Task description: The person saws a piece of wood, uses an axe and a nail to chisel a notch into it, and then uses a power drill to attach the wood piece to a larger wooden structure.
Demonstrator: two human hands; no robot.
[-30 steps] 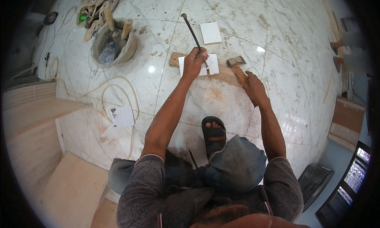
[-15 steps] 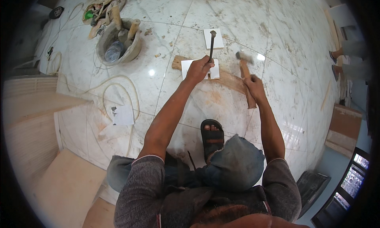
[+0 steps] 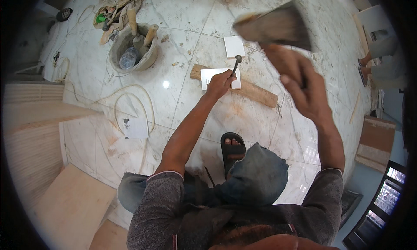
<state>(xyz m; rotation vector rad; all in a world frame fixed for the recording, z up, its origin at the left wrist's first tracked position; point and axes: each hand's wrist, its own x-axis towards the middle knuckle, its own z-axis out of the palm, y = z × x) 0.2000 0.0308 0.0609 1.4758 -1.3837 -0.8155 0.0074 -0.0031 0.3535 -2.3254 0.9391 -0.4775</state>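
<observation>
My right hand (image 3: pixel 304 82) is raised at the right, closed round the wooden handle of a hatchet (image 3: pixel 278 27). The hatchet's wide, dark head is slightly blurred and hangs well above the floor. My left hand (image 3: pixel 220 82) grips a dark steel chisel (image 3: pixel 236 64), its flattened top end leaning up and away from me. The chisel's lower end is hidden by my fingers. Beneath that hand lies a white tile piece (image 3: pixel 235 83) with narrow cuts in it, resting across a wooden board (image 3: pixel 260 93). Beyond it a second white tile piece (image 3: pixel 234 46) lies flat on the floor.
At the far left stands a grey bucket (image 3: pixel 150 61) holding tools and a plastic bottle, beside a cloth bag (image 3: pixel 115 6). A pale hose (image 3: pixel 152 106) loops near another white piece (image 3: pixel 137 127). Plywood (image 3: pixel 76 202) lies at left. Another person's legs (image 3: pixel 378 61) show at right.
My right hand has lifted the hatchet from beside the board up toward the camera. The chisel's top has tipped toward me and a little right; my left hand has shifted slightly.
</observation>
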